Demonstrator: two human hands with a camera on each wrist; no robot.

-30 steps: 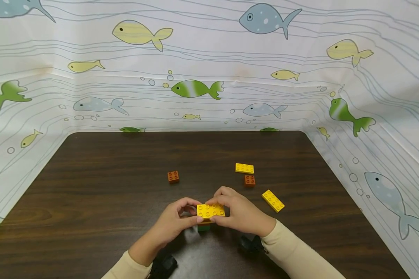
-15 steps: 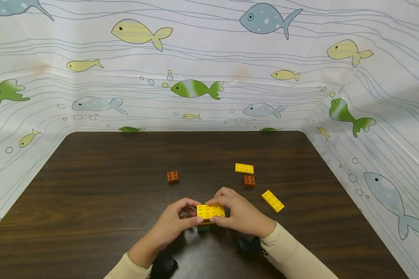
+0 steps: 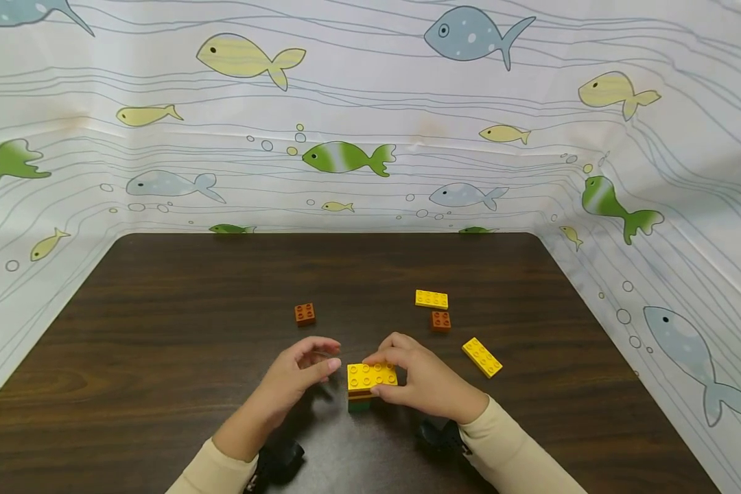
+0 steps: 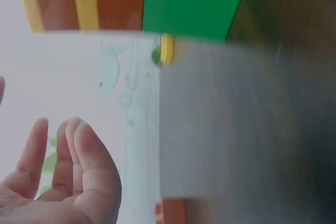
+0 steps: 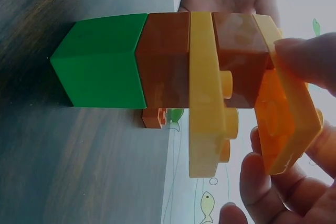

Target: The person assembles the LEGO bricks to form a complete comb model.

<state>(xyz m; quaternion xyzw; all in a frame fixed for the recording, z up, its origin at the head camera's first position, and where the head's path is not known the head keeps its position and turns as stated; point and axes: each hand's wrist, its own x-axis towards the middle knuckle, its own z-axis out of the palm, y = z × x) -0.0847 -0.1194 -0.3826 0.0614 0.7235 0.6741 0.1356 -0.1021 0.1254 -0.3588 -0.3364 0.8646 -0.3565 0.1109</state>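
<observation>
Brick stack (image 3: 358,396), pinched from the right side only

Head view: the stack stands on the dark worktop (image 3: 191,295) between the person's hands. Its top yellow plate (image 3: 363,377) lies lengthwise from left to right. The right hand (image 3: 429,381) is the nearer one, its fingers pinching that plate at the right part of its front and back edges. The left hand (image 3: 283,384) is apart, just left of the stack, its fingers released and loosely bent towards the plate's left end. Beyond the left hand sits a loose brown brick (image 3: 305,315); past the right hand lie a second brown brick (image 3: 441,322), a crosswise yellow plate (image 3: 431,299) and a slanting yellow plate (image 3: 481,357).

Left wrist view, turned sideways: nothing lies in the left fingers, and a gap parts them from the stack. Its green block (image 4: 189,6) is the lowest layer.

Right wrist view, also sideways: above the green come a lower brown block (image 5: 164,59), a middle yellow plate (image 5: 203,129), an upper brown block (image 5: 239,38) and the top plate. Both stacked plates overhang towards the right hand. The thumb (image 5: 304,59) presses the top plate's edge; whether that plate is fully seated cannot be told.
</observation>
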